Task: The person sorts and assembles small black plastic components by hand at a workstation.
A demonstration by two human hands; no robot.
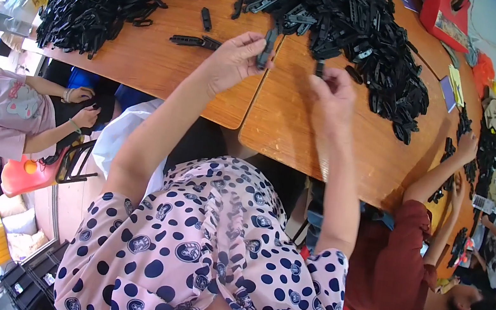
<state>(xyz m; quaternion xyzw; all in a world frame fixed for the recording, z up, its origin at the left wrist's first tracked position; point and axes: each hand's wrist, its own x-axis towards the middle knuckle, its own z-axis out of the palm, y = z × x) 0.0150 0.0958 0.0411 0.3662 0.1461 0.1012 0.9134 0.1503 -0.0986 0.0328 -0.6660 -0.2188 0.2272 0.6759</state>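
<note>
Black strip point(266, 51) over the wooden table point(283, 112), pinched in the left hand point(238, 59), with a small dark piece point(319, 68) pinched in the right hand point(336, 97). Looks light, stiff, maybe slippery; best held by its long sides.

Long dark piece point(266, 52) nearly upright in left hand point(235, 57), small black piece point(319, 68) at right hand point(336, 97)

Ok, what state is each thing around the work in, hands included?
Left hand: closed on dark piece
Dark piece: held, nearly upright
Right hand: pinching small black piece
Small black piece: held, partly hidden by fingers
Black heap: loose, jumbled
Loose piece: lying by itself
Wooden table: seam showing
</note>
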